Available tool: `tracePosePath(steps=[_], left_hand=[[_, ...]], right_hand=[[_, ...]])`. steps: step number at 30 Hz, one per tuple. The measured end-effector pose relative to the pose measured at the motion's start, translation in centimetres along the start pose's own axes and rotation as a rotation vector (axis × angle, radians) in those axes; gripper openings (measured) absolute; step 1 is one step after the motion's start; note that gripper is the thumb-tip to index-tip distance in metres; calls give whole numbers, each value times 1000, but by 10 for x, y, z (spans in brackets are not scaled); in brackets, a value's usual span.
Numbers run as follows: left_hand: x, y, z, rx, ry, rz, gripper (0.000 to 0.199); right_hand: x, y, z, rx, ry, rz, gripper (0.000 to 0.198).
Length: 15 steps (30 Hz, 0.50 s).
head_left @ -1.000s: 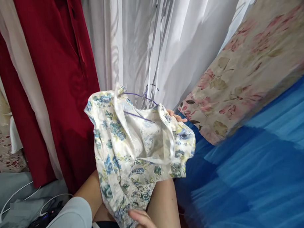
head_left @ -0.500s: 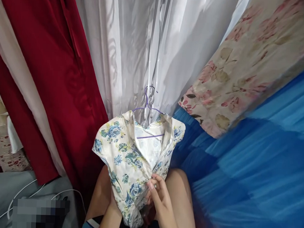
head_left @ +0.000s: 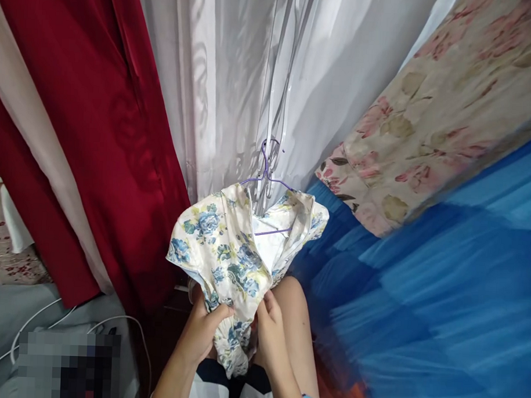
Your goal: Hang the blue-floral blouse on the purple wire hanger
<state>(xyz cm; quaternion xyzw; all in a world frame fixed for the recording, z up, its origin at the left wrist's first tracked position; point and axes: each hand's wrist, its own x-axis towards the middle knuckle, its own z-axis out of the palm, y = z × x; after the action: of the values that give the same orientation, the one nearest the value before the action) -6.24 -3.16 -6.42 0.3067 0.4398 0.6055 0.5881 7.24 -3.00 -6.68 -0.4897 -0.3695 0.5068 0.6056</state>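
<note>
- Holding the floral blouse [head_left: 223, 238] near mid-view, leaning toward six o'clock, over the lap.
- Pinching its side at seven o'clock with the left hand [head_left: 206, 327]; hard to tell the hold on the far face.
- Pinching its front edge, just below the open neck at six, with the right hand [head_left: 270, 322].
- Containing a purple hanger [head_left: 265, 174] within the shoulders, with crossbar visible in the neck and hook toward twelve.
- Surrounded by white cloth [head_left: 227, 105] at twelve, pink-flowered cloth [head_left: 405, 134] at two, blue tulle [head_left: 436, 303] at four, red cloth [head_left: 109, 170] at nine.

No legible text, labels, numbers or signs anywhere.
</note>
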Motion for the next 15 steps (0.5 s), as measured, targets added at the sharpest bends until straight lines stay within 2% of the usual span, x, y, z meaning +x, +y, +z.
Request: tracePosePath(steps=[7,10,13,15], left_hand=[[1,22,-11,-30,-5,-67,60],[0,31,-8,-55,-46,-158,56],[-3,29,-1,-82,-100,-227,50],[-4,26,2,-76,-99,-214,50]], right_hand=[[2,-1,-7,-37,-49,8,41],[-3,1,-5,-13,-92,17,40],[-10,1,0,21,-110,18,38],[-12,1,1,19,-106,28,36]])
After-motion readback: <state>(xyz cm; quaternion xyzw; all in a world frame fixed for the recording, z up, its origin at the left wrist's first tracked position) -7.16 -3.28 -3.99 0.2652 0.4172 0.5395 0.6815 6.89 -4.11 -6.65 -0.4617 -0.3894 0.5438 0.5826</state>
